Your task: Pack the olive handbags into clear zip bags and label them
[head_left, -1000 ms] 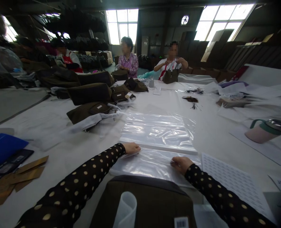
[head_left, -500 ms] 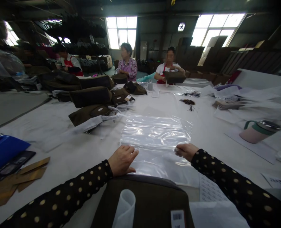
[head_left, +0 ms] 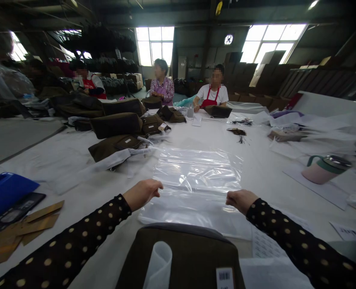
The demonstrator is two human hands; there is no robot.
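A clear plastic bag (head_left: 192,210) lies flat in front of me, its near part spread toward my body. My left hand (head_left: 143,194) is closed in a pinch at the bag's left edge. At the right edge my right hand (head_left: 241,200) is likewise closed, fingers curled on the plastic. More clear plastic (head_left: 196,164) with shiny wrinkles lies just beyond. Closest to me is a dark olive fabric bag (head_left: 196,253), with a rolled white strip (head_left: 158,263) and a white barcode tag (head_left: 225,277) on it.
Several olive bags (head_left: 116,125) are piled at the left. A blue holder (head_left: 11,192) and brown card tags (head_left: 42,222) lie at the near left. On the right stand a pink mug (head_left: 325,170) and printed paper (head_left: 265,243). Co-workers (head_left: 212,94) are across the white table.
My left hand has moved left and slightly up, from an open spread to a pinch at the plastic's edge. My right hand has shifted slightly down. A co-worker's bag across the table is lower.
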